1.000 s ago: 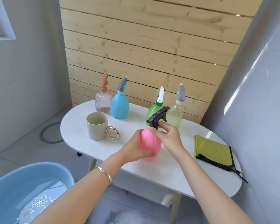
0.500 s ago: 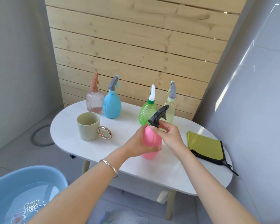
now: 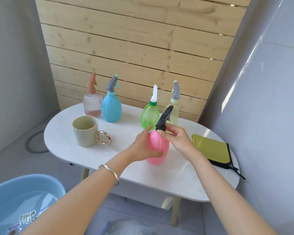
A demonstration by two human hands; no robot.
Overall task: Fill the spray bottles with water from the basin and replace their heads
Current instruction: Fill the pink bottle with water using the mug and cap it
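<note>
A pink spray bottle (image 3: 157,148) stands on the white oval table (image 3: 92,155), near its middle. My left hand (image 3: 143,146) wraps the bottle's body from the left. My right hand (image 3: 177,141) pinches the collar of its black spray head (image 3: 163,119), which sits on the bottle's neck. Behind stand a clear pink bottle (image 3: 92,103), a blue bottle (image 3: 111,107), a green bottle (image 3: 150,116) and a pale green bottle (image 3: 174,107), each with its head on. A blue basin (image 3: 24,185) holding water sits on the floor at lower left.
A beige mug (image 3: 85,131) with a gold ring handle stands on the table's left part. A folded yellow-green cloth (image 3: 212,148) lies at the right end. A wooden slat wall runs behind; a grey wall closes the right side.
The view has shifted slightly, so the table sits more to the right in frame. My hands stay on the pink bottle; my right fingers have moved a little around the head's collar.
</note>
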